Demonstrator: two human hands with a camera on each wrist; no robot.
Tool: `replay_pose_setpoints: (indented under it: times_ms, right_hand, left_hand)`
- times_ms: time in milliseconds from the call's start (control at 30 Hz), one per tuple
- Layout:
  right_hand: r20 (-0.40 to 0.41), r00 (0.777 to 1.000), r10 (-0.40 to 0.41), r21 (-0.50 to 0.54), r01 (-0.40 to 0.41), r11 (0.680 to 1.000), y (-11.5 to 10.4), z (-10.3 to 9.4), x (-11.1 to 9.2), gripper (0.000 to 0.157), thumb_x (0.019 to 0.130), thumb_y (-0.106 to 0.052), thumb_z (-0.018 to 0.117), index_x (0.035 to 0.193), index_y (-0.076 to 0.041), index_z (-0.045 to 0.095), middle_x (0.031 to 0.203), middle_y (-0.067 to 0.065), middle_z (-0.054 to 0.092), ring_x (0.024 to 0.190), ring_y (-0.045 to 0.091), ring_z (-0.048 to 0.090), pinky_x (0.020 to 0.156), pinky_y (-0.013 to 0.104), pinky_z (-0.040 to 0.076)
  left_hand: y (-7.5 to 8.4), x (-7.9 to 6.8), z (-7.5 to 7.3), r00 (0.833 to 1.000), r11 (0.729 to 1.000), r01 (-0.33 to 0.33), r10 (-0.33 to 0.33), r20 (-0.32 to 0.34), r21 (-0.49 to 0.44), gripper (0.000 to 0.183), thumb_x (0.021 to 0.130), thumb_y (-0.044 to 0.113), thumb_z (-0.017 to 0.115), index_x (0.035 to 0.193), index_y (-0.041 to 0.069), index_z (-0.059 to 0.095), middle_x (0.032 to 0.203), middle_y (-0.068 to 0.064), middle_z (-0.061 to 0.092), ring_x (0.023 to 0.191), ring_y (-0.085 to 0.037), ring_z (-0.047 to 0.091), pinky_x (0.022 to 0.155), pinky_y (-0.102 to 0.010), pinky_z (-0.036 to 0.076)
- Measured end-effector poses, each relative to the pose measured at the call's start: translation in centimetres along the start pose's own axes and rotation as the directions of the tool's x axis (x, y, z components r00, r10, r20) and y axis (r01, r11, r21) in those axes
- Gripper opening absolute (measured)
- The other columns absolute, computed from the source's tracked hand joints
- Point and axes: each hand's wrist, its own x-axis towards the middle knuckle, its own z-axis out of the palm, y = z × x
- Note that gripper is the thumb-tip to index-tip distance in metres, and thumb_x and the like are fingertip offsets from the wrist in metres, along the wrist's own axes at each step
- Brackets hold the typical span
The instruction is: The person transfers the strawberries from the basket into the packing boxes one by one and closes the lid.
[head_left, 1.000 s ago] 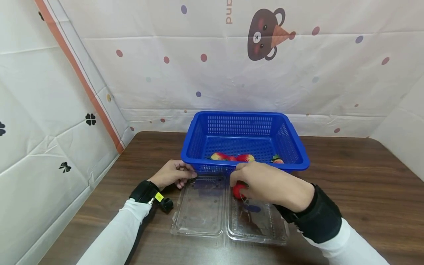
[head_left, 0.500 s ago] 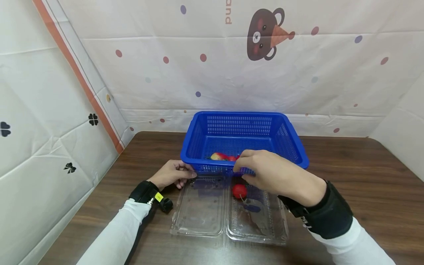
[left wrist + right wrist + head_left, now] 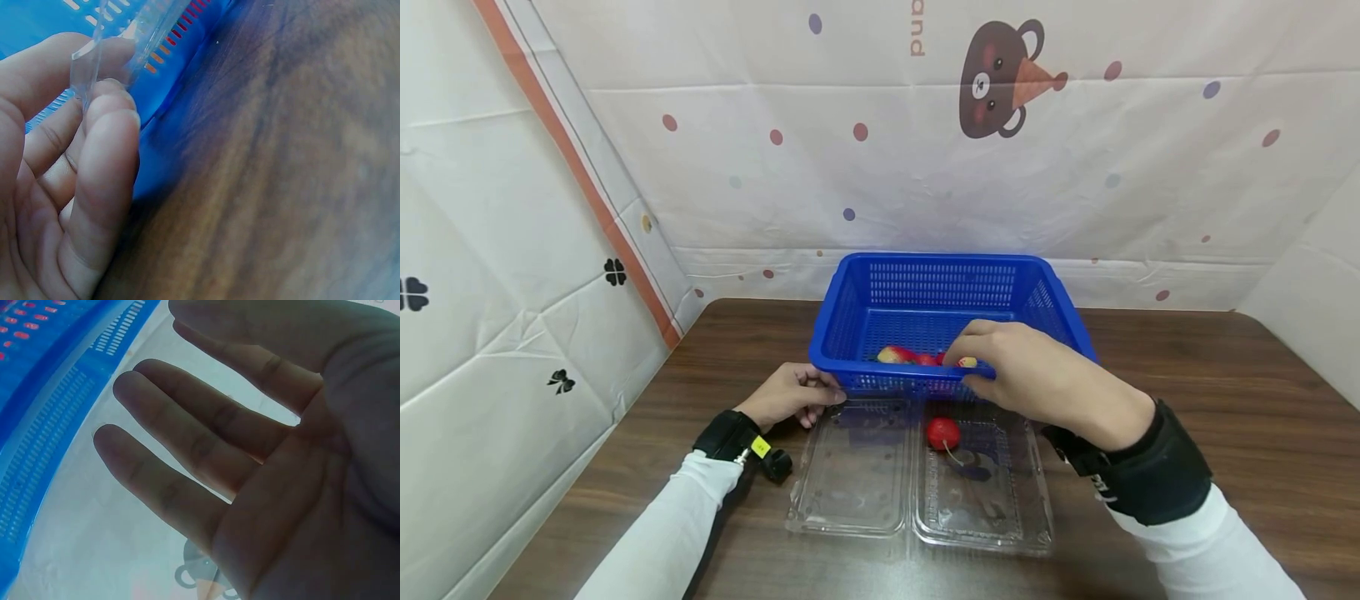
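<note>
My left hand pinches the far left corner of a hinged clear plastic clamshell box lying spread on the table. In the left wrist view, its clear rim sits between thumb and fingers. A red cherry with a thin stem lies in the right half of the box. My right hand is over the front rim of a blue plastic basket, its fingers extended and apart with nothing held in the right wrist view. Red and yellow strawberries lie inside the basket, partly behind its front wall.
The basket stands just behind the clamshell box on a dark wood table. A patterned white sheet hangs behind and to the left of the table.
My right hand has let go of the cherry in the box, then moved up and right to the basket's front rim. The left hand has stayed in place.
</note>
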Motion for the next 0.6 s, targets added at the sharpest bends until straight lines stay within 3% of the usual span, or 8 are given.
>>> replay_pose_setpoints:
  times_ms: [367, 600]
  right_hand:
    - [0.003, 0.994, 0.107, -0.037, -0.107, 0.994, 1.5, -0.4, 0.0, 0.024, 0.084, -0.008, 0.074, 0.107, -0.013, 0.070, 0.108, 0.006, 0.067, 0.103, 0.024, 0.061, 0.083, 0.045, 0.057]
    - [0.008, 0.990, 0.143, -0.048, -0.142, 0.989, 2.7, -0.6, -0.1, 0.025, 0.084, -0.005, 0.072, 0.107, -0.012, 0.069, 0.109, 0.008, 0.066, 0.102, 0.026, 0.061, 0.083, 0.047, 0.056]
  left_hand:
    - [-0.1, 0.1, 0.0, 1.000, 1.000, 0.006, -0.006, 0.002, 0.003, 0.030, 0.081, 0.024, 0.078, 0.097, 0.001, 0.068, 0.063, -0.001, 0.059, 0.050, -0.013, 0.054, 0.045, -0.023, 0.054]
    - [0.0, 0.0, 0.0, 1.000, 1.000, 0.007, -0.007, 0.001, 0.005, 0.030, 0.080, 0.023, 0.079, 0.097, 0.001, 0.068, 0.063, -0.001, 0.059, 0.050, -0.013, 0.054, 0.044, -0.023, 0.054]
